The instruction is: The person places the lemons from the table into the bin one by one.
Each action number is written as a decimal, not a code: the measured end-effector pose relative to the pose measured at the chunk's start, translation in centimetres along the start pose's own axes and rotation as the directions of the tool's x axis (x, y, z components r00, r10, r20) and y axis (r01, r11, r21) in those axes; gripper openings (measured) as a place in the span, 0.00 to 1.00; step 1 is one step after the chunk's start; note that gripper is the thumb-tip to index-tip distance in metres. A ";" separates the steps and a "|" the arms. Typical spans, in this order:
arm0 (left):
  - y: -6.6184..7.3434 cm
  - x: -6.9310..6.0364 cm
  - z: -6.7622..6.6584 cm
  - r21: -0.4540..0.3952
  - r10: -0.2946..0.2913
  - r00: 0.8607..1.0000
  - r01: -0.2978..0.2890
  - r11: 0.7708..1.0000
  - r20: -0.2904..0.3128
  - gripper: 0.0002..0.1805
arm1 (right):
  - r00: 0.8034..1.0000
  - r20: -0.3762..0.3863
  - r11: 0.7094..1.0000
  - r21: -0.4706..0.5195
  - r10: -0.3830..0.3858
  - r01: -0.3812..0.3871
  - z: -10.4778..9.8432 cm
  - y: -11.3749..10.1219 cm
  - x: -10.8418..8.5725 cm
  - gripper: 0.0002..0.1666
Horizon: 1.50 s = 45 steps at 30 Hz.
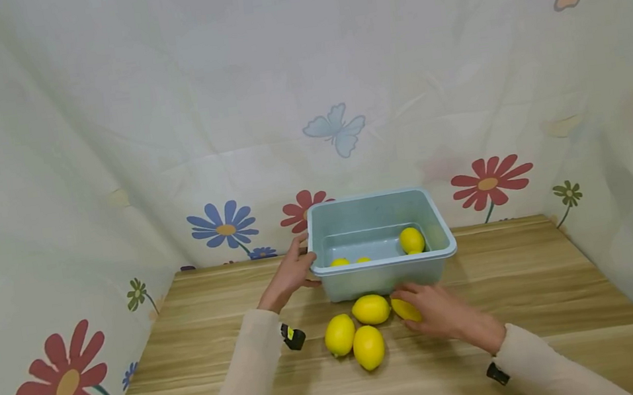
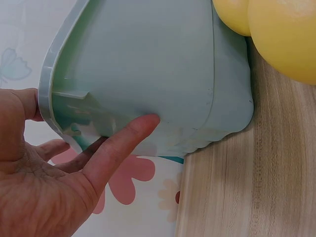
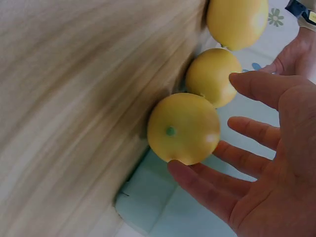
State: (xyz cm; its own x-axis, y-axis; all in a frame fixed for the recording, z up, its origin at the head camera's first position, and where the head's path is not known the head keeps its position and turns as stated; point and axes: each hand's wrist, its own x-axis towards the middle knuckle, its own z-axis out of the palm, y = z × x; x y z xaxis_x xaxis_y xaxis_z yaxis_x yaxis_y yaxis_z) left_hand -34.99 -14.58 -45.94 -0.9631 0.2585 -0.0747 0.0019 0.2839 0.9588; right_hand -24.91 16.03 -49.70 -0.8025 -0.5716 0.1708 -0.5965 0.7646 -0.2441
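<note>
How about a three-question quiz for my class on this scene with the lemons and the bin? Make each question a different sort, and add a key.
1. Multiple choice: where is the left hand?
(a) around a lemon
(b) at the side of the bin
(c) out of the picture

2. Count: in the head view, how many lemons show outside the bin, including the one by the right hand?

3. True or false: no lemon lies inside the bin.

Key: 1. b. 2. Four. 3. False; at least three show in there.
</note>
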 end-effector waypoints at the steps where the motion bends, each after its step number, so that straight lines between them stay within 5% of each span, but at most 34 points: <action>1: 0.0 0.0 0.0 0.004 0.002 1.000 -0.002 1.000 -0.001 0.33 | 1.000 0.007 1.000 -0.001 0.006 -0.006 0.1 0.0 0.0 0.29; 18: 0.2 -0.4 0.1 -0.017 -0.024 0.999 0.024 1.000 -0.024 0.30 | 0.997 0.025 0.997 0.009 0.070 -0.070 1.8 0.3 0.8 0.26; 29: 0.4 -0.1 0.2 0.010 -0.034 0.997 0.035 0.999 -0.064 0.28 | 0.997 0.035 0.998 0.025 0.063 -0.064 2.0 0.5 0.7 0.23; 45: 0.6 -0.4 0.2 0.033 -0.049 0.998 0.051 0.998 -0.047 0.30 | 0.998 0.045 0.999 -0.007 0.033 -0.033 2.3 1.0 0.2 0.20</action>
State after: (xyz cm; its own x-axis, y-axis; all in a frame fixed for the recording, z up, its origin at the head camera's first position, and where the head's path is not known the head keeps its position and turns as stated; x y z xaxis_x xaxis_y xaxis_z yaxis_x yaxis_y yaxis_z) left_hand -34.55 -14.27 -45.37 -0.9737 0.2001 -0.1086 -0.0380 0.3274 0.9441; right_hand -25.68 15.97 -52.12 -0.8206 -0.5588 0.1195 -0.5699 0.7850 -0.2429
